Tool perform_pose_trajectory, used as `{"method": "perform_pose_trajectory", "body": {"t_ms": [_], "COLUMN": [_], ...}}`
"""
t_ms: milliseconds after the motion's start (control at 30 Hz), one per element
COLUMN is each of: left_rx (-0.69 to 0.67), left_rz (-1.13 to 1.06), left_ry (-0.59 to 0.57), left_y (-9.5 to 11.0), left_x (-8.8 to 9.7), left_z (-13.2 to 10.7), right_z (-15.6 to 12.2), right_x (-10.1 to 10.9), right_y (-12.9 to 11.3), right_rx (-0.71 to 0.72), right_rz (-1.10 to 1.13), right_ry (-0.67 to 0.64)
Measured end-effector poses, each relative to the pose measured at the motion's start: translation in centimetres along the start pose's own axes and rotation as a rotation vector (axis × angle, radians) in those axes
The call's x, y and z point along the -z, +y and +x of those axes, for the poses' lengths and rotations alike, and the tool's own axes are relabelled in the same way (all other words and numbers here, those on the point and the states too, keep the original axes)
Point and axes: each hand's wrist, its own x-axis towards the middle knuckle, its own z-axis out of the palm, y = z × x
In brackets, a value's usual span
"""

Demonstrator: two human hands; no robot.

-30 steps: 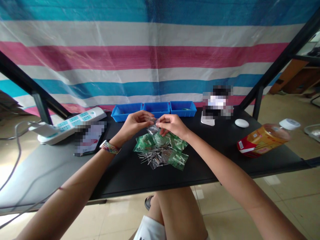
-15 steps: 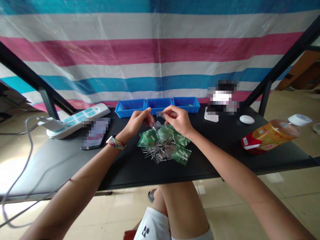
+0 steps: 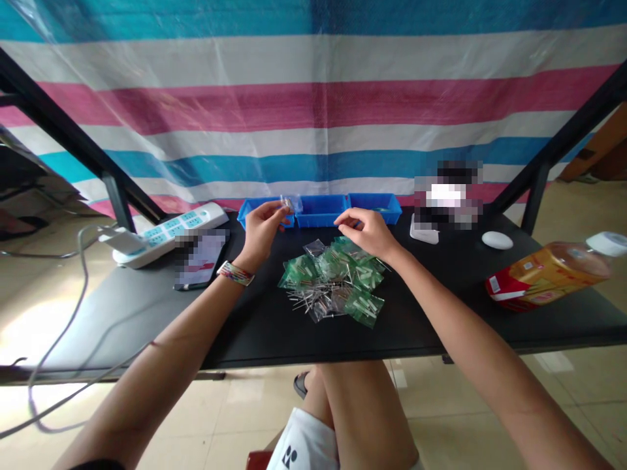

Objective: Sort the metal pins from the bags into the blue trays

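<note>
Between thumb and fingers, my left hand (image 3: 265, 228) pinches a small clear plastic bag (image 3: 290, 203) with small parts in it, held up at the left blue bin (image 3: 249, 210). My right hand (image 3: 366, 230) hovers above the far right side of the pile, fingers loosely curled and apart, with nothing seen in them. The pile on the black table holds several green-tinted bags (image 3: 365, 305) of small pale pieces, a few clear bags, and loose thin metal pins (image 3: 313, 297). Two more blue bins, a middle one (image 3: 322, 212) and a right one (image 3: 392, 207), adjoin the left bin.
To the left lie a white power strip (image 3: 171, 228) with a plugged-in adapter and a phone (image 3: 203, 260). On the right are a white oval object (image 3: 497, 240), a white flat item (image 3: 424, 230) and a bottle (image 3: 543, 274) lying tilted. A striped sheet (image 3: 313, 104) hangs behind.
The small clear bag has passed from my right hand to my left. My left hand has risen toward the left bin, and my right hand has moved away from it, its fingers loosened.
</note>
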Motion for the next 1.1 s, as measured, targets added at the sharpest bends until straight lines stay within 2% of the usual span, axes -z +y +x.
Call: {"method": "perform_pose_trajectory", "body": {"t_ms": [33,100,200,367,567,700,800,933,1000,1100], "left_rx": [-0.002,0.025,0.037,0.071,0.037,0.000,-0.048,-0.220,-0.275,-0.265], "left_rz": [-0.010,-0.027,-0.045,-0.087,-0.026,0.039,0.076,0.218,0.272,0.256], "left_ry": [0.084,0.179,0.258,0.249,0.199,0.109,0.004,-0.270,-0.426,-0.535], "left_y": [-0.3,-0.9,-1.4,-1.3,-1.6,-1.5,-0.9,0.7,1.6,2.4], "left_x": [0.4,1.2,2.0,2.2,2.0,1.3,0.6,-0.2,-0.7,-1.5], "left_z": [0.5,1.3,2.2,2.4,2.0,1.3,0.3,-1.7,-2.7,-4.0], "right_z": [0.2,0.4,0.5,0.4,0.1,0.2,0.5,0.6,0.6,0.5], "right_x": [0.4,1.1,1.8,1.5,0.2,0.3,0.9,1.8,1.8,1.1], "right_y": [0.2,0.6,1.0,1.5,1.9,1.5,0.9,-0.1,-0.4,-0.6], "right_rx": [-0.025,-0.059,-0.079,-0.080,0.073,0.143,0.115,-0.036,-0.102,-0.149], "right_rz": [-0.008,-0.040,-0.112,-0.185,-0.292,-0.245,-0.116,0.201,0.348,0.487], "right_ry": [-0.080,-0.231,-0.320,-0.357,-0.383,-0.346,-0.348,-0.371,-0.311,-0.180]}}
